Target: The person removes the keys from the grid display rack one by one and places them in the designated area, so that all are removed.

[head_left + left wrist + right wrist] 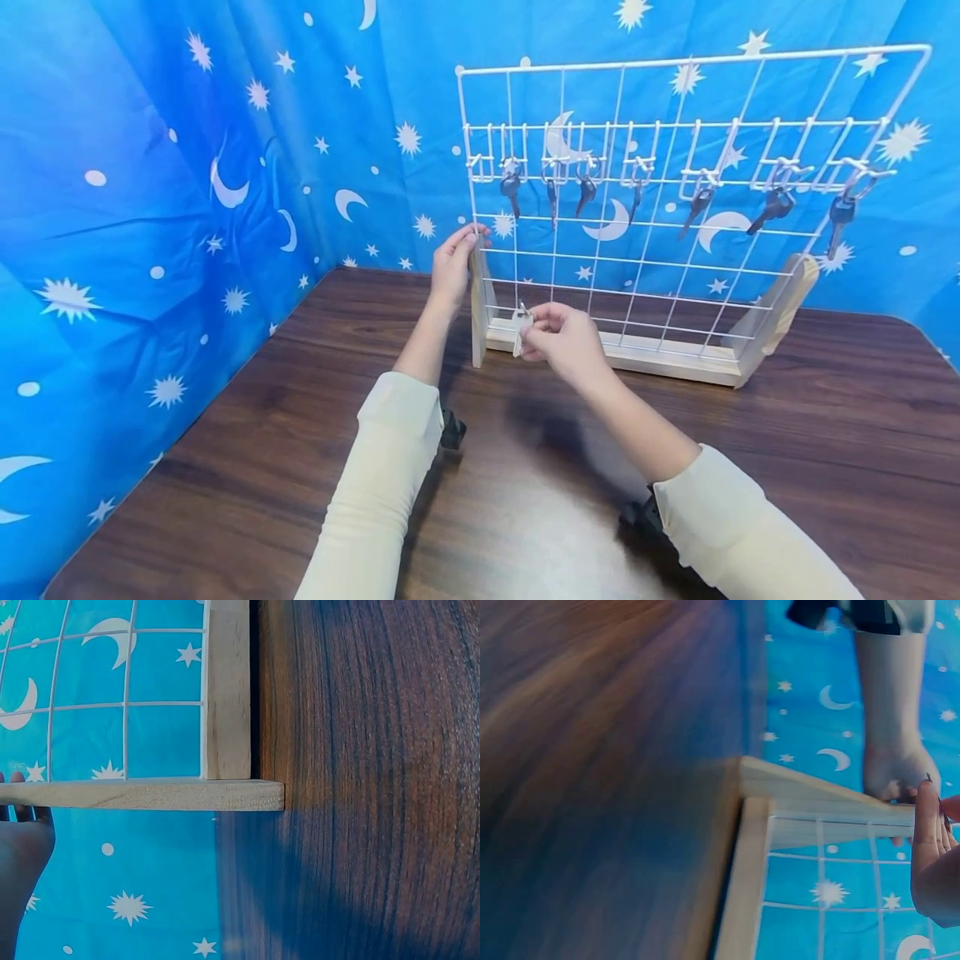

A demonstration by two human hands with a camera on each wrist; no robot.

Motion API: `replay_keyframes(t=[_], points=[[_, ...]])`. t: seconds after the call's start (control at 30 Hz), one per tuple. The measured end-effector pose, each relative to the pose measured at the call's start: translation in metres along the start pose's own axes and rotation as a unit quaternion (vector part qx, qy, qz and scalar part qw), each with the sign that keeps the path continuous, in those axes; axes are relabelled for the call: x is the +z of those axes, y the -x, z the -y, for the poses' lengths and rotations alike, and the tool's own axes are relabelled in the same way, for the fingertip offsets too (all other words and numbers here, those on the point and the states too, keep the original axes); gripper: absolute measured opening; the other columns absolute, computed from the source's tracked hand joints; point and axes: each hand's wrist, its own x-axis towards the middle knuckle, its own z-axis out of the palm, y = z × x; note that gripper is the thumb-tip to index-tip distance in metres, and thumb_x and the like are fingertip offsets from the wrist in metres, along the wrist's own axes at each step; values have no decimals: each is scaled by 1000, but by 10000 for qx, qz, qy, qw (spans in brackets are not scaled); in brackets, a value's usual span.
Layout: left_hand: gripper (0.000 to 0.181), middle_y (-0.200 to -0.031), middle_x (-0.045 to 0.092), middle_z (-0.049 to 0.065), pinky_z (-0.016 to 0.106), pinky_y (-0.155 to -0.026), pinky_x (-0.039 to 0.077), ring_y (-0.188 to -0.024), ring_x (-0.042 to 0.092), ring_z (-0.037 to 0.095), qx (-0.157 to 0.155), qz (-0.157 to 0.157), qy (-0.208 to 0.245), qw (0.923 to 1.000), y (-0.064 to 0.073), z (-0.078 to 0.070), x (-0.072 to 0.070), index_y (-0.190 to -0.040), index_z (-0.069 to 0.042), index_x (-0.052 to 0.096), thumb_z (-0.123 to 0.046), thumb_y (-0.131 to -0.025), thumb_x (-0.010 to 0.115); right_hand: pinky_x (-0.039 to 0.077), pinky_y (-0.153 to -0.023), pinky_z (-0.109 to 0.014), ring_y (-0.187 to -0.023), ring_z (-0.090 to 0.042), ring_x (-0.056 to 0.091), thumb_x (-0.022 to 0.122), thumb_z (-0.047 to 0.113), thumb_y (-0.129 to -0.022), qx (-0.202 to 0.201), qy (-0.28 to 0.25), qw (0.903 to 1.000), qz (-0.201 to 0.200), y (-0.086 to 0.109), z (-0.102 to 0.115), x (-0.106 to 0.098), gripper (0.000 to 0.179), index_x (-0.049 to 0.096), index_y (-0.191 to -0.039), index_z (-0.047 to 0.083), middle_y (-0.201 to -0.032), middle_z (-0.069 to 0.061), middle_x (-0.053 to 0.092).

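Note:
In the head view my right hand (pixel 567 339) pinches a silver key (pixel 519 331) with a small ring at its top, in front of the lower left of a white wire grid rack (pixel 592 252). The right wrist view shows only a dark sliver of that key between the fingers. My left hand (pixel 452 268) grips the upper end of the rack's left wooden side support (pixel 478 308); in the left wrist view, fingertips show past the wood's far side. Several darker keys (pixel 587 193) hang by rings from hooks along the grid's upper part.
The rack stands on a dark wood-grain table (pixel 525 500). Its right wooden support (pixel 780 317) and bottom bar (pixel 675 364) rest there too. A blue curtain (pixel 187 167) with white moons and stars hangs behind and to the left. Dark wrist devices (pixel 452 430) show near both sleeves.

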Motion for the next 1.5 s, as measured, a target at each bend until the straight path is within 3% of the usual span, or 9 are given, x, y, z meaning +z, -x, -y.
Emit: replay_keyframes(t=[0.27,0.57,0.8,0.93,1.2,1.5], points=[[31,-117,61,14,29,-93,42,-104,59,23,-18,-2,-136,9999,-3,-3,0,-118,4,58,-14,-99,41,55,-63,-30,-57,-12,62,52,-7,-82,735,-424,9950,535,-9,-19,-11,21,50,-101,-17,-74,-11,61],[31,-117,60,19,26,-92,43,-105,59,27,94,116,-64,9999,-1,0,-2,-119,5,57,-10,-98,40,53,-57,-23,-55,-11,61,49,-8,-83,1554,-598,9802,1071,-12,-39,-5,19,49,-100,-16,-66,-7,61],[31,-119,56,25,27,-93,42,-109,55,34,84,257,-172,9995,13,-29,3,-119,11,54,-5,-98,38,52,-55,-22,-54,-12,60,49,-10,-81,2032,-616,9679,1347,-14,-50,4,21,49,-101,-16,-65,-9,60],[31,-121,54,26,28,-94,42,-110,54,35,-42,286,-133,9995,13,-31,2,-120,11,53,-5,-98,37,53,-56,-22,-54,-12,60,50,-10,-82,2364,-484,9592,1476,-13,-56,9,22,50,-103,-16,-66,-11,60],[31,-121,56,22,30,-92,43,-109,55,29,-255,242,-236,9991,14,-32,3,-120,7,54,-7,-98,37,52,-54,-22,-51,-12,59,50,-10,-81,2408,-143,9591,1478,-11,-63,13,24,51,-104,-17,-66,-11,59],[32,-121,56,22,32,-93,42,-110,54,32,-268,236,-172,9992,13,-32,2,-120,9,54,-7,-99,36,53,-53,-23,-52,-14,61,51,-11,-80,2476,155,9580,1439,-13,-70,12,21,55,-100,-16,-61,-11,60]])
